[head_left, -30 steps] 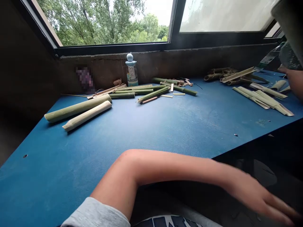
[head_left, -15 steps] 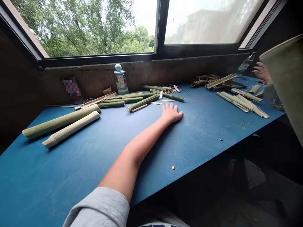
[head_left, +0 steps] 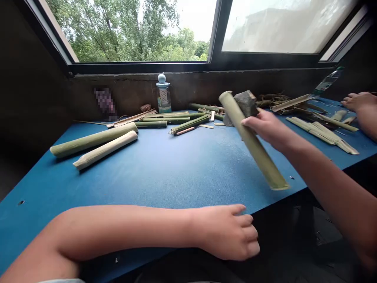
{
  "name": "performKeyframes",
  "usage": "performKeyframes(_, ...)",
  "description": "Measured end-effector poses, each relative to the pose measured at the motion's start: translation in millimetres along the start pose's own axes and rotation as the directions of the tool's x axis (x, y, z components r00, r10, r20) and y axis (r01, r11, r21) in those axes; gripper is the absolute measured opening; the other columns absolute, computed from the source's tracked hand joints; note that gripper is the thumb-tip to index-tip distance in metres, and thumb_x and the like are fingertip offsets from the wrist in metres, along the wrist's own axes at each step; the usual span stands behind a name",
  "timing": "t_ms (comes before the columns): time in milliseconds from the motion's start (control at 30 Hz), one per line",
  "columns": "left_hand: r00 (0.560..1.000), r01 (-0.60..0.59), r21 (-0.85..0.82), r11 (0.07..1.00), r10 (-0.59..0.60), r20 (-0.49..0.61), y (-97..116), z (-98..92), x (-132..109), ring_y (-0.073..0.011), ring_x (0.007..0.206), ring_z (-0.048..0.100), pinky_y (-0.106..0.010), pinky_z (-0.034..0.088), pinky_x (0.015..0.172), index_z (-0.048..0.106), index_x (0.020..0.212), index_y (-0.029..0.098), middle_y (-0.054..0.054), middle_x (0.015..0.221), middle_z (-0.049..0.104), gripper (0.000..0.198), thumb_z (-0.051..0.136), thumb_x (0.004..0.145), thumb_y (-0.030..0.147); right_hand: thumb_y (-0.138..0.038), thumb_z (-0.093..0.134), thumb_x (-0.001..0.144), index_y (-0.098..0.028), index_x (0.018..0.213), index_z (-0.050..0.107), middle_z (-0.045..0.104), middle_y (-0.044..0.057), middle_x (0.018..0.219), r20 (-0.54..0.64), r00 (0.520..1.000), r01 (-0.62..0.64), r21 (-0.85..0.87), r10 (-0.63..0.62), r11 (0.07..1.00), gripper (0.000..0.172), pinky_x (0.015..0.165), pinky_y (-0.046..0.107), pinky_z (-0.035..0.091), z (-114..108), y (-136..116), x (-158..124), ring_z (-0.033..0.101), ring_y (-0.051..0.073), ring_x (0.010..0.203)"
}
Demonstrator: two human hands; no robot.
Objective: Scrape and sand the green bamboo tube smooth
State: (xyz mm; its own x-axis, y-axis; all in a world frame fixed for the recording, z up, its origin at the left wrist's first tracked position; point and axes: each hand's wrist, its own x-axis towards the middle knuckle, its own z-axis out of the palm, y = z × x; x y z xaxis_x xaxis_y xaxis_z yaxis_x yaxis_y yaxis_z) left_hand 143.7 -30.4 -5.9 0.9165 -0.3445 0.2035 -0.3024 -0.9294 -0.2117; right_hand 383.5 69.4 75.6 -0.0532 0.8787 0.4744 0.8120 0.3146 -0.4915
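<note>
While the right hand (head_left: 263, 127) grips a green bamboo tube (head_left: 266, 167) with its fingers wrapped around the upper part, the tube stands tilted, its top end pointing away and its lower end near the front edge of the blue tabletop (head_left: 147, 173). Just behind the tube's upper part sits a rough grey stone (head_left: 247, 103), though whether the hand touches it is hard to tell. The left hand (head_left: 226, 232) lies at that front edge, loosely curled with nothing showing in it. Farther right, a co-worker's hand (head_left: 356, 101) reaches in, fingers spread, beside split bamboo strips (head_left: 322, 135). To the left lie a green bamboo length (head_left: 92, 140) and a pale peeled length (head_left: 104, 149), side by side, with a bundle of thin green sticks (head_left: 190, 124) beyond them. A bottle with a blue cap (head_left: 163, 96) stands upright against the wall under the window (head_left: 132, 31).
</note>
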Motion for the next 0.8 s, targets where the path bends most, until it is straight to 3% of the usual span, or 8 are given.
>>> performKeyframes(100,0.978,0.207,0.157,0.966,-0.206,-0.023,-16.8,-32.9,-61.2,-0.0274,0.122,0.06,-0.04,0.045,0.104,0.071,0.116,0.016,-0.011,0.131,0.066,0.032,0.041,0.103,0.018,-0.019,0.058,0.087,-0.012,0.143,0.053,0.071,0.014,0.114,0.194,0.956,0.234,-0.052,-0.22,0.971,0.056,0.077,0.033,0.054,58.2,-31.7,17.2,0.069,0.024,0.088)
performKeyframes(200,0.905,0.413,0.281,0.866,-0.424,-0.025,-30.4,-56.6,-122.5,-0.0276,0.131,0.053,-0.042,0.036,0.113,0.065,0.127,0.017,-0.009,0.138,0.062,0.036,0.037,0.104,0.015,-0.022,0.063,0.087,-0.024,0.148,0.049,0.066,0.012,0.121,0.389,0.802,0.523,-0.091,-0.453,0.848,0.063,0.081,0.034,0.051,111.3,-68.8,22.9,0.068,0.025,0.092)
performKeyframes(300,0.708,0.681,0.351,0.643,-0.701,-0.089,-40.0,-64.2,-180.8,-0.0352,0.136,0.048,-0.05,0.034,0.114,0.056,0.137,0.01,-0.018,0.145,0.055,0.039,0.039,0.104,0.023,-0.029,0.058,0.096,-0.023,0.146,0.051,0.066,0.014,0.117,0.507,0.634,0.712,-0.087,-0.585,0.697,0.051,0.079,0.035,0.051,154.7,-96.8,21.7,0.068,0.024,0.089)
performKeyframes(433,0.471,0.838,0.342,0.424,-0.88,-0.064,-42.7,-57.7,-231.5,-0.032,0.108,0.065,-0.041,0.053,0.086,0.047,0.141,0.003,-0.023,0.13,0.062,0.065,0.05,0.1,0.052,-0.025,0.049,0.101,-0.016,0.149,0.046,0.062,0.019,0.131,0.5,0.594,0.762,-0.099,-0.631,0.639,0.05,0.095,0.046,0.053,188.3,-112.6,15.5,0.066,0.03,0.113)
performKeyframes(567,0.479,0.814,0.347,0.466,-0.876,0.054,-45.6,-49.4,-244.3,-0.0286,0.091,0.066,-0.039,0.051,0.075,0.057,0.13,0.009,-0.014,0.11,0.068,0.04,0.049,0.101,0.036,-0.026,0.047,0.1,-0.008,0.147,0.049,0.047,0.017,0.155,0.396,0.579,0.801,-0.111,-0.713,0.589,0.05,0.12,0.053,0.037,197.2,-118.6,6.5,0.037,0.034,0.148)
performKeyframes(667,0.518,0.789,0.348,0.506,-0.853,0.065,-51.0,-46.8,-244.8,-0.0274,0.081,0.065,-0.039,0.048,0.067,0.057,0.13,0.01,-0.011,0.099,0.068,0.037,0.049,0.101,0.033,-0.013,0.045,0.098,-0.007,0.148,0.046,0.054,0.015,0.15,0.292,0.543,0.839,-0.135,-0.788,0.528,0.051,0.121,0.048,0.039,193.5,-119.7,-2.8,0.043,0.029,0.146)
performKeyframes(733,0.543,0.781,0.338,0.526,-0.838,0.05,-50.6,-46.2,-244.4,-0.025,0.071,0.064,-0.037,0.045,0.06,0.056,0.132,0.01,-0.008,0.092,0.067,0.042,0.054,0.1,0.037,-0.006,0.042,0.097,-0.009,0.155,0.037,0.055,0.015,0.149,0.254,0.607,0.794,-0.17,-0.753,0.583,0.058,0.122,0.048,0.039,185.6,-113.6,-9.7,0.046,0.026,0.144)
performKeyframes(800,0.577,0.763,0.333,0.553,-0.816,0.034,-43.9,-46.3,-241.8,-0.0231,0.062,0.062,-0.036,0.042,0.054,0.059,0.128,0.013,-0.006,0.084,0.066,0.037,0.055,0.098,0.035,-0.004,0.04,0.097,-0.016,0.158,0.032,0.053,0.012,0.15,0.228,0.749,0.66,-0.176,-0.622,0.731,0.063,0.124,0.051,0.036,174.8,-99.3,-15.2,0.045,0.026,0.145)
